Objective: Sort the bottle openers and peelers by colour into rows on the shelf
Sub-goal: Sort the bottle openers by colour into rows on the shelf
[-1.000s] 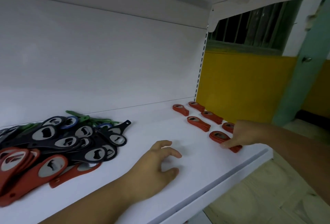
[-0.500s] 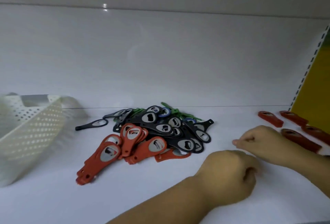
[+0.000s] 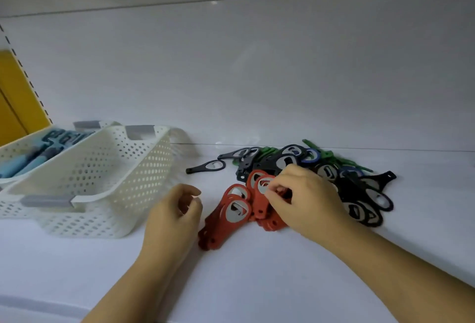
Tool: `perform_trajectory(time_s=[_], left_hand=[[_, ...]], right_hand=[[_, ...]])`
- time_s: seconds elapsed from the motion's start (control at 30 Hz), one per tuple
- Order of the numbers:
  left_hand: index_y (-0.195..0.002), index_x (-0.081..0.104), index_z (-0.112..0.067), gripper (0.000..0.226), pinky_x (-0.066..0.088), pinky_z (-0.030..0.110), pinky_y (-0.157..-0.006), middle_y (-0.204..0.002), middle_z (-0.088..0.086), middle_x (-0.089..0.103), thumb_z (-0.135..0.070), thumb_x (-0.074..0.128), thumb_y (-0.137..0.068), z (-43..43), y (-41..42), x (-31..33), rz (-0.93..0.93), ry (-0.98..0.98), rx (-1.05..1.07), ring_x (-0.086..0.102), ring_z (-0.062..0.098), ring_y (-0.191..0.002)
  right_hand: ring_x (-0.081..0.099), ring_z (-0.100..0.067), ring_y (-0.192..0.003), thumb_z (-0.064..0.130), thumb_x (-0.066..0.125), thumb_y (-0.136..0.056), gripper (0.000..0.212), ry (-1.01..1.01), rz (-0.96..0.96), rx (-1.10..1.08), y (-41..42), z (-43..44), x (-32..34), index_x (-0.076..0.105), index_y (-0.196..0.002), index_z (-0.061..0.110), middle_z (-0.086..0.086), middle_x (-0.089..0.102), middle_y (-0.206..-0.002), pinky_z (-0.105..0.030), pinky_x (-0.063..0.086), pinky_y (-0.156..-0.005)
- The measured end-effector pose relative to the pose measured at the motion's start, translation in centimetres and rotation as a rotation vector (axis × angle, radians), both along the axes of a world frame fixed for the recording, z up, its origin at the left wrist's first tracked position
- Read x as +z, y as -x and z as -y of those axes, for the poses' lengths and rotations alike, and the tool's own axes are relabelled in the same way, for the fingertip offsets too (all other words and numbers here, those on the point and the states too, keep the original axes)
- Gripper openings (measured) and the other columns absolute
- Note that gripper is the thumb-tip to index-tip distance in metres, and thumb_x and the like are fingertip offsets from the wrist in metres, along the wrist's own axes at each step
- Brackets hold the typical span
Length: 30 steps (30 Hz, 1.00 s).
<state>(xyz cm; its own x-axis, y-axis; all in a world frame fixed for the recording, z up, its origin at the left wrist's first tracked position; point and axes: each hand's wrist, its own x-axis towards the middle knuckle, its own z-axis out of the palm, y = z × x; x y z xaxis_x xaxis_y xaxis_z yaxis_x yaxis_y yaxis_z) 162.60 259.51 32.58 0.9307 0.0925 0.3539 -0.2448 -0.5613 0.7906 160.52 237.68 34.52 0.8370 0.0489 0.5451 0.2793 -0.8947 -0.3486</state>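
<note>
One red bottle opener [image 3: 258, 200] per lift: right hand [image 3: 305, 200] pinches it; left hand [image 3: 172, 212], loosely curled and empty, should pin the other red openers [image 3: 228, 222].

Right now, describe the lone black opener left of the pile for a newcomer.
Start at the nearer white perforated basket on the shelf. Between it and the pile of openers lies a black bottle opener. It alone lies outside the heap, handle toward the basket.

Single head-worn view, close above the shelf [image 3: 257, 284].
The wide-angle camera looks forward and down at near range, facing the white back panel [image 3: 257, 78]; the left hand [image 3: 174, 209] and right hand [image 3: 305, 199] reach in from the lower edge.
</note>
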Motion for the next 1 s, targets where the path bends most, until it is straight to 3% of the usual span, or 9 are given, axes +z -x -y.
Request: perform_trajectory(time_s=[0.1, 0.23, 0.3, 0.47, 0.57, 0.67, 0.83, 0.93, 1.0], left_hand=[[-0.083, 0.057, -0.035, 0.008, 0.037, 0.018, -0.059, -0.076, -0.011, 0.057, -0.030, 0.063, -0.084, 0.6, 0.7, -0.3, 0.025, -0.181, -0.119, 0.050, 0.002, -0.062], [-0.087, 0.060, -0.033, 0.017, 0.039, 0.014, -0.067, -0.079, -0.017, 0.052, -0.046, 0.066, -0.078, 0.6, 0.6, -0.8, 0.070, -0.346, -0.208, 0.048, -0.001, -0.083], [-0.087, 0.060, -0.032, 0.014, 0.038, 0.012, -0.067, -0.078, -0.016, 0.052, -0.044, 0.065, -0.080, 0.6, 0.5, -0.8, 0.088, -0.350, -0.219, 0.048, -0.001, -0.083], [-0.089, 0.062, -0.028, 0.019, 0.035, 0.009, -0.068, -0.080, -0.015, 0.051, -0.042, 0.051, -0.083, 0.7, 0.5, -0.8, 0.143, -0.353, -0.190, 0.048, 0.002, -0.082], [-0.091, 0.064, -0.023, 0.031, 0.035, 0.011, -0.065, -0.077, -0.017, 0.050, -0.040, 0.042, -0.079, 0.9, 0.8, -0.8, 0.197, -0.383, -0.167, 0.046, 0.004, -0.076], [-0.095, 0.065, -0.017, 0.017, 0.034, 0.009, -0.066, -0.077, -0.021, 0.048, -0.018, 0.054, -0.082, 1.1, 1.2, -0.5, 0.265, -0.387, -0.110, 0.048, 0.003, -0.073], [-0.086, 0.063, -0.026, 0.024, 0.044, 0.017, -0.057, -0.079, -0.009, 0.063, -0.003, 0.056, -0.087, 2.7, 3.6, 1.2, 0.106, 0.053, -0.019, 0.056, 0.007, -0.067], [-0.105, 0.063, -0.016, 0.018, 0.051, 0.026, -0.058, -0.081, 0.004, 0.067, -0.006, 0.055, -0.092, 4.9, 5.6, 2.7, -0.197, 0.462, -0.268, 0.063, 0.019, -0.073], [-0.115, 0.061, -0.015, 0.021, 0.057, 0.034, -0.069, -0.090, 0.013, 0.070, -0.015, 0.055, -0.095, 5.6, 6.1, 3.2, -0.429, 0.531, -0.470, 0.067, 0.027, -0.081]], right_hand=[[0.050, -0.010, -0.056, 0.037, 0.058, -0.081, 0.025, -0.058, 0.071, -0.008, 0.3, -0.2, -1.1, 0.067, -0.063, 0.023, 0.007, 0.055, -0.063, -0.029, 0.046, -0.048], [0.051, -0.007, -0.059, 0.024, 0.073, -0.077, 0.012, -0.120, 0.025, -0.055, 0.1, 1.5, -1.3, 0.070, -0.066, 0.028, 0.011, 0.055, -0.065, -0.029, 0.046, -0.053], [0.052, -0.001, -0.071, 0.029, 0.074, -0.075, 0.010, -0.131, -0.091, -0.034, -0.1, 2.8, -0.8, 0.073, -0.084, 0.033, 0.017, 0.055, -0.077, -0.025, 0.046, -0.064], [0.037, -0.001, -0.111, 0.040, 0.079, -0.068, 0.057, 0.064, -0.438, 0.077, 0.4, 5.5, 0.7, 0.058, -0.121, 0.042, 0.026, 0.041, -0.110, -0.019, 0.032, -0.092], [0.033, -0.001, -0.110, 0.038, 0.081, -0.067, 0.060, 0.100, -0.452, 0.103, 0.5, 5.5, 0.6, 0.058, -0.122, 0.040, 0.019, 0.041, -0.113, -0.017, 0.029, -0.091], [0.034, -0.003, -0.110, 0.037, 0.083, -0.065, 0.056, 0.072, -0.418, 0.138, 0.5, 5.7, 0.7, 0.061, -0.116, 0.039, 0.018, 0.043, -0.112, -0.021, 0.034, -0.094], [0.048, -0.006, -0.111, 0.030, 0.081, -0.070, 0.054, -0.073, -0.325, 0.189, 0.6, 6.6, 1.3, 0.060, -0.119, 0.038, 0.022, 0.048, -0.116, -0.027, 0.041, -0.097], [0.047, 0.000, -0.115, 0.019, 0.079, -0.074, 0.064, -0.170, -0.233, 0.306, 1.1, 5.2, 1.3, 0.054, -0.130, 0.035, 0.026, 0.045, -0.119, -0.017, 0.037, -0.098], [0.047, 0.004, -0.115, 0.014, 0.080, -0.071, 0.066, -0.201, -0.215, 0.448, 1.8, 3.3, 1.0, 0.055, -0.130, 0.033, 0.027, 0.047, -0.119, -0.007, 0.035, -0.096]])
